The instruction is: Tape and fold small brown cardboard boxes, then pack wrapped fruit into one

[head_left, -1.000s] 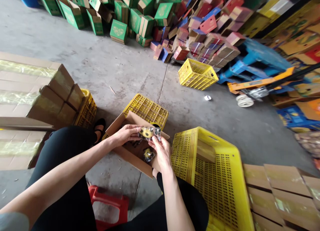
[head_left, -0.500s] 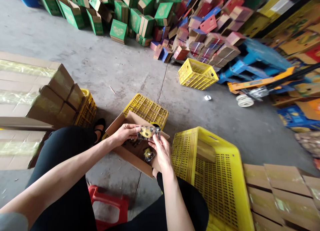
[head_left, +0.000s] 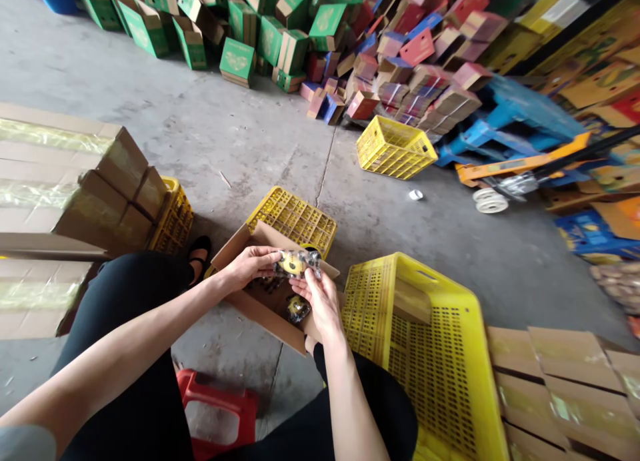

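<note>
A small clear plastic packet (head_left: 294, 264) with a yellow and black pattern is stretched between my two hands. My left hand (head_left: 254, 264) pinches its left end, while the fingers of my right hand (head_left: 323, 298) grip the right end. Directly below stands an open cardboard box (head_left: 267, 324), tilted in view between my legs. Inside it lies another yellow and black wrapped packet (head_left: 298, 308). More dark packets are partly hidden under my left hand.
Beyond the box is a yellow crate (head_left: 295, 214). A large yellow crate (head_left: 440, 368) holding a cardboard piece stands at right, beside stacked cartons (head_left: 565, 381). More cartons (head_left: 100, 194) rise at left. A red stool (head_left: 245, 414) is below; a pallet jack (head_left: 525, 164) stands farther off.
The packet has turned slightly between my hands, and its yellow patch faces me a little differently. The fingers of my right hand have shifted slightly. Everything else stays in place.
</note>
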Available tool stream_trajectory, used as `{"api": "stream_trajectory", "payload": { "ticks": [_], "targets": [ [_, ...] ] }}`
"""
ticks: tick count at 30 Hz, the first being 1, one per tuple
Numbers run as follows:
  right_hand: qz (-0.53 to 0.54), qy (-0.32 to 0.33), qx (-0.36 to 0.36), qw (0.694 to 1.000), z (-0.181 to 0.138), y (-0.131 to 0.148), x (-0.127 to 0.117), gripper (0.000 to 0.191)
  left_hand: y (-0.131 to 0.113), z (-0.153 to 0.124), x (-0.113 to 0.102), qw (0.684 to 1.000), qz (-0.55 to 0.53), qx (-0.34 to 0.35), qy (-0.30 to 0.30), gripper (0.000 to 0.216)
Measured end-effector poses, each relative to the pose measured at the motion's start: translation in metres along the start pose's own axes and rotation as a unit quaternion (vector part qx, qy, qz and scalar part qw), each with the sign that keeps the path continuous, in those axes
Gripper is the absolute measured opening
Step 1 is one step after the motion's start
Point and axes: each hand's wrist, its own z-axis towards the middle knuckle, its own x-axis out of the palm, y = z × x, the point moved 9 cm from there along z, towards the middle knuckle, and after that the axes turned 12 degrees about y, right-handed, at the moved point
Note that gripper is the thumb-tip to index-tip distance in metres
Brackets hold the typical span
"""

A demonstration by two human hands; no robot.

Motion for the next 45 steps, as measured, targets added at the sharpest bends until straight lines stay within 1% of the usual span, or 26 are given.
{"api": "stream_trajectory", "payload": {
  "ticks": [5, 11, 19, 25, 28, 31, 35, 37, 39, 42, 45],
  "targets": [
    [0.001, -0.019, -0.03, 0.999, 0.0, 0.004, -0.006, 0.053, -0.002, 0.0, 0.012, 0.999, -0.009, 0.004, 0.049, 0.06],
    [-0.005, -0.028, -0.059, 0.998, 0.002, 0.004, -0.011, 0.049, -0.001, 0.001, 0.014, 0.998, 0.033, 0.025, 0.045, 0.059],
    [-0.015, -0.037, -0.055, 0.998, 0.001, 0.0, -0.012, 0.05, 0.0, 0.001, 0.02, 0.988, 0.132, 0.023, 0.072, 0.054],
    [-0.043, -0.036, -0.036, 0.998, 0.0, 0.001, -0.013, 0.048, 0.004, 0.003, 0.022, 0.977, 0.191, 0.011, 0.093, 0.056],
    [-0.057, -0.046, -0.035, 0.997, -0.001, 0.005, -0.013, 0.051, 0.002, 0.001, 0.028, 0.976, 0.185, 0.018, 0.116, 0.061],
    [-0.07, -0.063, -0.037, 0.995, -0.003, 0.008, -0.014, 0.05, 0.004, -0.001, 0.033, 0.981, 0.143, 0.009, 0.135, 0.061],
    [-0.071, -0.077, -0.04, 0.994, -0.007, 0.011, -0.017, 0.047, 0.006, -0.002, 0.033, 0.985, 0.101, 0.001, 0.137, 0.059],
    [-0.069, -0.068, -0.04, 0.994, -0.007, 0.01, -0.016, 0.046, 0.005, -0.002, 0.032, 0.986, 0.102, -0.001, 0.134, 0.057],
    [-0.065, -0.056, -0.038, 0.996, -0.006, 0.008, -0.015, 0.046, 0.004, -0.002, 0.029, 0.988, 0.097, -0.003, 0.118, 0.057],
    [-0.045, -0.041, -0.038, 0.997, -0.004, 0.006, -0.012, 0.051, 0.003, -0.002, 0.023, 0.992, 0.09, -0.002, 0.089, 0.058],
    [-0.025, -0.029, -0.061, 0.997, -0.002, 0.009, -0.01, 0.06, 0.002, -0.001, 0.022, 0.992, 0.094, -0.001, 0.082, 0.06]
  ]
}}
